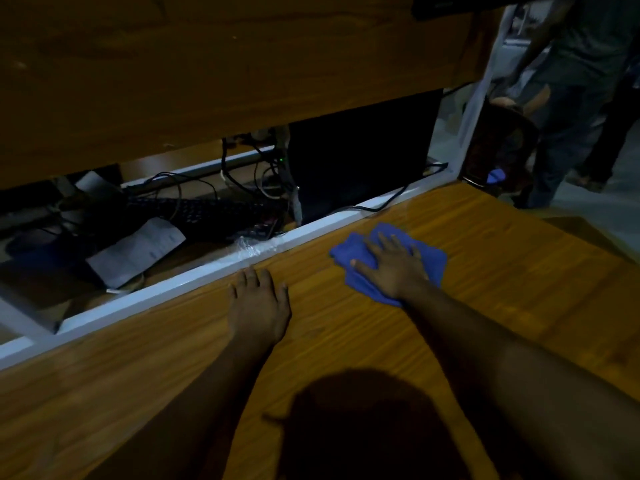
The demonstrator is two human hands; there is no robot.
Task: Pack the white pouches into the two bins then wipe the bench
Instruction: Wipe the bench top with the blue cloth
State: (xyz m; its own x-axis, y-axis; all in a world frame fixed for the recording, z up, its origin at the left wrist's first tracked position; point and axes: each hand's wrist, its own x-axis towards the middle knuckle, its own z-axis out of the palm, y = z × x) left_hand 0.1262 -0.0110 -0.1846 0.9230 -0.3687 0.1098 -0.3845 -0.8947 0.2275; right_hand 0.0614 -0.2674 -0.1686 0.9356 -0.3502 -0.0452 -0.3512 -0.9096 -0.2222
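Note:
The wooden bench point(485, 265) fills the lower half of the head view. My right hand point(391, 263) presses flat on a blue cloth point(356, 252) that lies on the bench near its far edge. My left hand point(258, 306) rests flat on the bare wood to the left of the cloth, fingers spread, close to the white rail point(194, 282) along the bench's back. No white pouches or bins show in this view.
Beyond the white rail lies a lower shelf with a dark keyboard point(194, 213), tangled cables point(242, 174), papers point(135, 251) and a black monitor point(360, 161). A wooden panel point(207, 64) hangs above. People point(571, 81) stand at the far right by a dark chair point(498, 147).

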